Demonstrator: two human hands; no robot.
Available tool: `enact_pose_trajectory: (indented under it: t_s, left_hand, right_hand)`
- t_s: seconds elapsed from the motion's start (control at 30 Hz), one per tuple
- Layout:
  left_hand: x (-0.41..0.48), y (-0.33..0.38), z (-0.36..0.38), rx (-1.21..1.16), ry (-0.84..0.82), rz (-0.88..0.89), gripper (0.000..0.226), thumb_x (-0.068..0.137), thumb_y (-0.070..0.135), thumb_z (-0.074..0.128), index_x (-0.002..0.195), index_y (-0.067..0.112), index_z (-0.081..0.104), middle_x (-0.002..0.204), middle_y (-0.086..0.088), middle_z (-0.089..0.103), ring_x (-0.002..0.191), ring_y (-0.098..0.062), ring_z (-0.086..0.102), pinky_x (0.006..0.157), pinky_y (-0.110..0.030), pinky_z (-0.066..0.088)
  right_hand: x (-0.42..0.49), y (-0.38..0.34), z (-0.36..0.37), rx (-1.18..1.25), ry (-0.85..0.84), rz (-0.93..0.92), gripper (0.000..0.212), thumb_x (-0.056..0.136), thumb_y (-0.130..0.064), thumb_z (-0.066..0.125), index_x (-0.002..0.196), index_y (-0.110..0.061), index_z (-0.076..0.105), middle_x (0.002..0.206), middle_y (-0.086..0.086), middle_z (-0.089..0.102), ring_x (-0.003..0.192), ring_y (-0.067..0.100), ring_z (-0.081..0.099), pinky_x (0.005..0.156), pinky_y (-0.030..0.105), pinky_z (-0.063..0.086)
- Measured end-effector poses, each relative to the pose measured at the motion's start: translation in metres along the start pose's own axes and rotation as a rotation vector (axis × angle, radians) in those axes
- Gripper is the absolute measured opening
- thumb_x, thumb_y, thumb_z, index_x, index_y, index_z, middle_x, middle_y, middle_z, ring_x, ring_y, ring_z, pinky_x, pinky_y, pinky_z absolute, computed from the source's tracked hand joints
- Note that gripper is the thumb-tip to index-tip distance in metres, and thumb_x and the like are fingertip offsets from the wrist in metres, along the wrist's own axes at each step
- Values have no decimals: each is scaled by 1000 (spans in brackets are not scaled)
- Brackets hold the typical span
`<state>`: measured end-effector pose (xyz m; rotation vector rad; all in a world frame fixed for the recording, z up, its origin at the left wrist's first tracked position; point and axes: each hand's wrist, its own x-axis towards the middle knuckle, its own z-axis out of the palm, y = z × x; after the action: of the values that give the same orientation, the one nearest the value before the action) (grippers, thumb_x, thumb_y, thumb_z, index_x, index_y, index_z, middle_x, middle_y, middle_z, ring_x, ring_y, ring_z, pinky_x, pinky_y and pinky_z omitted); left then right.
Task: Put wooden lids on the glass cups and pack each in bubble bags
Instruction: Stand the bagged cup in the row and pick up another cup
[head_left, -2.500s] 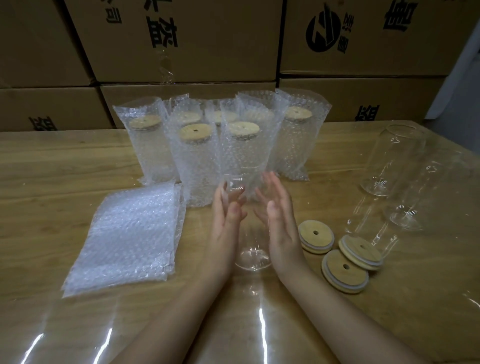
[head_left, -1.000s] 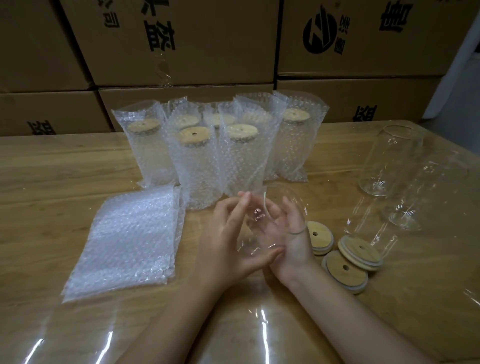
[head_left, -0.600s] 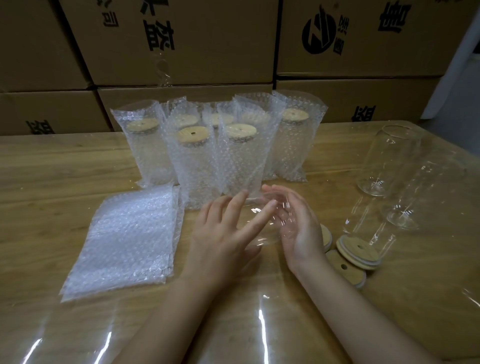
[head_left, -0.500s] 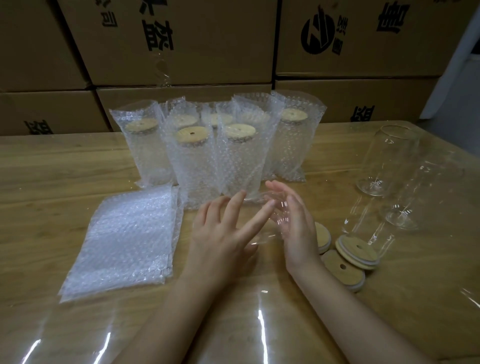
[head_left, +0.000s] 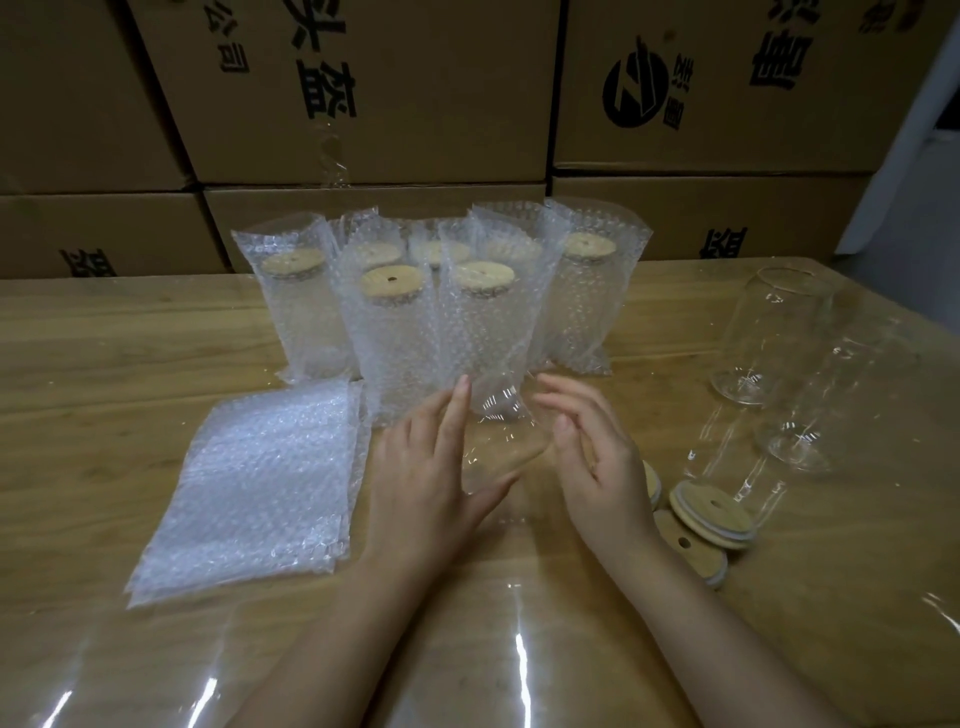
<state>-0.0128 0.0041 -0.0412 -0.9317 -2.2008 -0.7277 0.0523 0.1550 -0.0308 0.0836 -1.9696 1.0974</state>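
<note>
the bare glass cup (head_left: 498, 441) sits low between the two hands, just in front of the packed row. it is so clear that mostly its glints show, and i can't tell whether it rests on the table or is lifted off it. the left hand (head_left: 431, 483) lies spread along its left side, fingers straight, thumb reaching under the glass. the right hand (head_left: 597, 457) stands on edge at its right side, fingers loosely bent and wrapped round nothing. whether its palm touches the glass i can't tell.

right behind the hands the packed cups (head_left: 441, 312) stand upright in a tight cluster. each is in a bubble bag, with a wooden lid showing at the open top. the front two are just beyond the left fingertips. a stack of flat bubble bags (head_left: 249, 483) lies to the left, near the left hand but apart from it. to the right, loose wooden lids (head_left: 711, 514) overlap one another, one of them mostly hidden behind the right hand. the top one lies at the foot of a clear cup, and i can't tell if it is fitted on. further right stand more unwrapped glass cups (head_left: 769, 332), close together.

the table (head_left: 104, 353) is pale wooden planks under a glossy clear cover (head_left: 519, 665) that throws white streaks near the forearms. behind it, cardboard cartons (head_left: 415, 104) printed with black characters are stacked like a wall.
</note>
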Motion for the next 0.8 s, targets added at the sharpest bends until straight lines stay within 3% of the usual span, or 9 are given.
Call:
enact_pose_trajectory:
  t_s: [0.1, 0.2, 0.27, 0.33, 0.4, 0.5, 0.63, 0.7, 0.8]
  left_hand:
    - [-1, 0, -1, -93, 24, -90, 89, 78, 61, 58, 144, 15, 21, 125, -19, 57, 106, -33, 60, 86, -46, 51]
    - [-3, 0, 0, -255, 58, -163, 95, 75, 61, 62, 148, 25, 13, 135, -7, 47, 119, -26, 54, 97, -41, 45]
    - [-4, 1, 0, -375, 35, -234, 100, 72, 68, 63, 149, 41, 4, 138, 6, 37, 127, -13, 47, 102, -32, 40]
    - [-4, 1, 3, -514, -20, -316, 101, 69, 76, 60, 144, 55, -4, 143, 10, 34, 130, 4, 38, 102, -14, 33]
    - [-5, 1, 10, -631, -72, -363, 104, 68, 76, 62, 144, 56, -5, 147, 9, 32, 131, 8, 35, 98, -6, 32]
    - [-6, 3, 20, -788, -128, -395, 107, 67, 74, 66, 144, 57, -5, 148, 9, 31, 135, 1, 35, 101, -12, 33]
    - [-6, 0, 26, -887, -148, -433, 105, 65, 73, 69, 140, 62, -3, 151, 10, 27, 134, 3, 36, 97, -6, 36]
    - [-4, -2, 26, -924, -158, -450, 100, 64, 72, 70, 133, 71, -1, 150, 14, 27, 131, 8, 38, 92, -5, 39]
    - [-2, -5, 25, -931, -178, -463, 95, 62, 70, 73, 125, 78, 2, 144, 21, 31, 124, 14, 41, 90, -5, 40]
  right_hand:
    - [9, -6, -11, -169, 28, 140, 29, 91, -10, 49, 118, -11, 61, 126, 2, 52, 121, 18, 49, 101, 42, 43]
    - [18, -5, -31, -706, -417, 475, 59, 89, -29, 54, 144, -30, 33, 155, 3, 18, 135, 31, 32, 109, 48, 32]
    - [19, -3, -40, -879, -720, 670, 76, 86, -40, 57, 149, -37, 14, 160, 1, -3, 139, 34, 27, 110, 45, 28]
    - [20, 1, -44, -909, -862, 704, 78, 82, -42, 64, 147, -36, 21, 157, 4, 12, 135, 33, 34, 108, 40, 32]
    - [23, 4, -46, -957, -944, 676, 73, 79, -43, 69, 142, -36, 32, 147, 1, 33, 131, 29, 40, 106, 38, 35]
    - [32, 11, -48, -963, -966, 642, 70, 77, -38, 73, 139, -37, 39, 139, -1, 40, 125, 26, 45, 100, 36, 42]
    - [44, 21, -49, -890, -973, 646, 74, 74, -37, 75, 139, -37, 40, 145, 5, 33, 122, 26, 49, 94, 31, 44]
    - [50, 24, -54, -753, -911, 664, 74, 75, -35, 76, 140, -38, 40, 138, 6, 36, 115, 24, 52, 92, 29, 45]
    - [62, 19, -62, -389, -687, 626, 58, 78, -36, 76, 129, -42, 49, 120, -1, 48, 102, 15, 54, 76, 23, 44]
